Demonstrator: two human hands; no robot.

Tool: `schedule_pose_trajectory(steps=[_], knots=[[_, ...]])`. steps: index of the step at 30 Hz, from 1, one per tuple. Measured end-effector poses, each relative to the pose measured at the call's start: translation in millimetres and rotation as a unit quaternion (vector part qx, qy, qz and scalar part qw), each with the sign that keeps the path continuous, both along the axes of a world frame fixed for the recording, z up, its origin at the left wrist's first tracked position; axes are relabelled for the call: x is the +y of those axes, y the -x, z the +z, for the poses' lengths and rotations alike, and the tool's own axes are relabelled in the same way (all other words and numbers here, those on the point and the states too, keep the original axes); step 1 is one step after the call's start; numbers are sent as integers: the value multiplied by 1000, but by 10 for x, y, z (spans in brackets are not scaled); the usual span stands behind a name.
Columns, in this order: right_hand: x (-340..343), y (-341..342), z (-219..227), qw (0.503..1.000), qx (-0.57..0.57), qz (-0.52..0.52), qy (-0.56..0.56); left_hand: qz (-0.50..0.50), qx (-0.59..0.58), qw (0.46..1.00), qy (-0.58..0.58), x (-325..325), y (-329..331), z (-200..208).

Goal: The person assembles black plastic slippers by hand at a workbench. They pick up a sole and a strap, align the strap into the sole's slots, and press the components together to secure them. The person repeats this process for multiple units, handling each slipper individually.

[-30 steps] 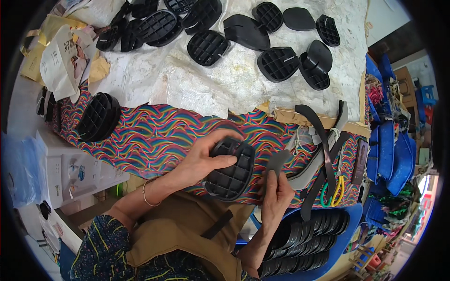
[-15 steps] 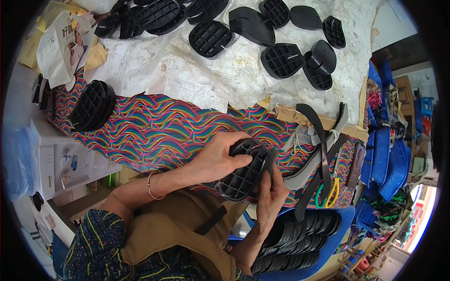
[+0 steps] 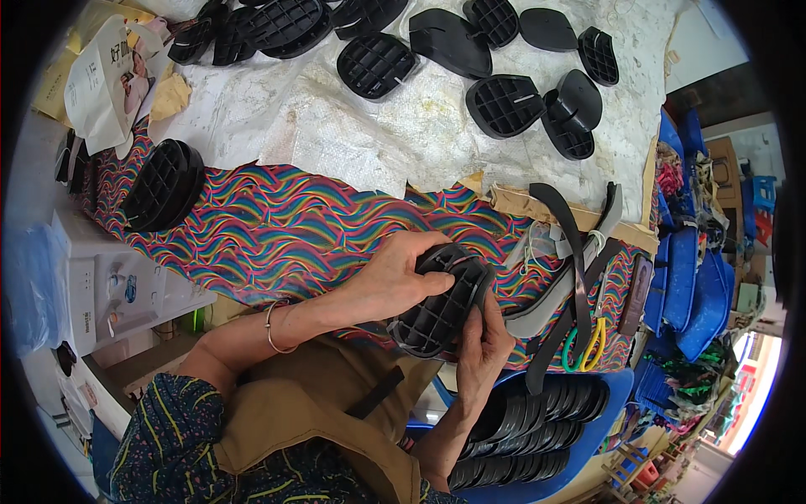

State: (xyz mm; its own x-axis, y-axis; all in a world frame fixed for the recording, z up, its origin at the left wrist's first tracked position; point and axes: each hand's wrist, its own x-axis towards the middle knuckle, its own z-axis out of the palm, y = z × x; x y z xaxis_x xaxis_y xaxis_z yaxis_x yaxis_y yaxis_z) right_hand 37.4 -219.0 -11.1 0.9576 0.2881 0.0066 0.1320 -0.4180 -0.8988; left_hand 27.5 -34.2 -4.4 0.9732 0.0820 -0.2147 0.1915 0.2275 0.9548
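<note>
Near the table's front edge, my left hand grips a black rubber sole piece from its far left side, the thumb pressed onto its gridded underside. My right hand holds the same piece at its right edge, thumb and fingers closed on the rim. The grid of square hollows faces up toward me. A second black layer shows along its right side; whether it is a separate piece I cannot tell. Beneath it lies the rainbow wave-patterned cloth. Right of my hands are black strips and scissors with yellow and green handles.
More black sole pieces lie scattered over the white sheet at the back. Another stack of them sits at the left. A blue tub of curved black pieces stands at lower right. A dark red bar-shaped object rests by the right edge.
Both hands keep their grip on the sole piece, which has tilted very slightly. The rest of the scene has only shifted a little in the picture.
</note>
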Motion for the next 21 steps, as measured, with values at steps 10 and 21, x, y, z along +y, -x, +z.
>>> schedule_pose_trajectory(steps=[10,21], knots=[[-114,96,92,994,-21,84,62,39,31,998,30,41,-67,-5],[-14,300,78,985,-147,-28,91,55,9,998,13,-27,-132,50]])
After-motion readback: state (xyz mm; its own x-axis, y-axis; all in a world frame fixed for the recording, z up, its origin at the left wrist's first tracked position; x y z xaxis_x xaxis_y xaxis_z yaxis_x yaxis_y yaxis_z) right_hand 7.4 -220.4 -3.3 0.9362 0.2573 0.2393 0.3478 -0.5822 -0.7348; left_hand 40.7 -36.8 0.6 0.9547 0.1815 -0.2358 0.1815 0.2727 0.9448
